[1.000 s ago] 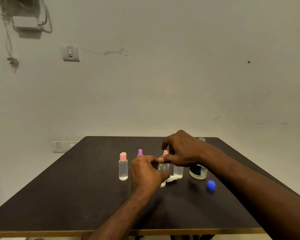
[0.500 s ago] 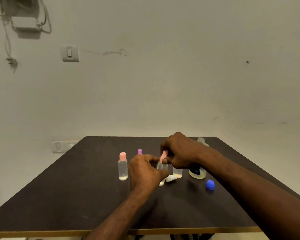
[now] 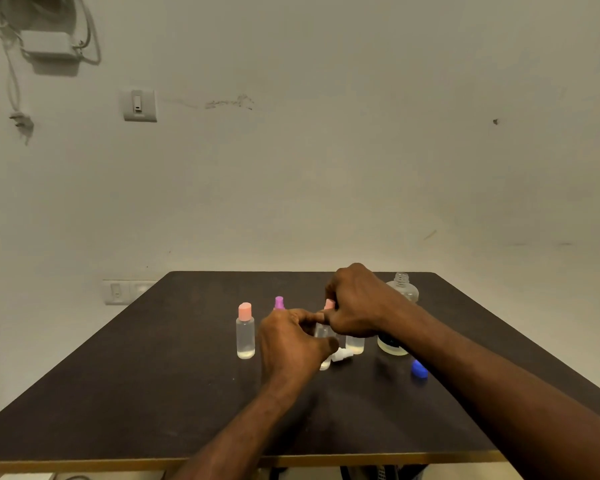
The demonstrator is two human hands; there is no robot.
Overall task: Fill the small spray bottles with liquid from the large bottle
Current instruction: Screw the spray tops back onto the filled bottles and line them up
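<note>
My left hand [image 3: 291, 341] grips a small clear bottle [image 3: 322, 332] standing mid-table, most of it hidden by my fingers. My right hand [image 3: 357, 303] curls round that bottle's pink cap [image 3: 329, 304] from above. To the left stands a small bottle with a pink cap [image 3: 245, 332], liquid in it. A purple cap [image 3: 279, 302] shows behind my left hand, its bottle hidden. Another small uncapped bottle [image 3: 355, 345] stands under my right hand. The large bottle [image 3: 397, 317] stands uncapped behind my right wrist, its blue cap [image 3: 419, 369] lying on the table.
A white spray top [image 3: 342, 355] lies on the dark table [image 3: 153, 393] beside my left thumb. The table's front edge runs along the bottom. A wall with switches and a hanging cable stands behind the table.
My right hand has come down onto the pink cap and closed round it. My left hand has stayed on the small bottle.
</note>
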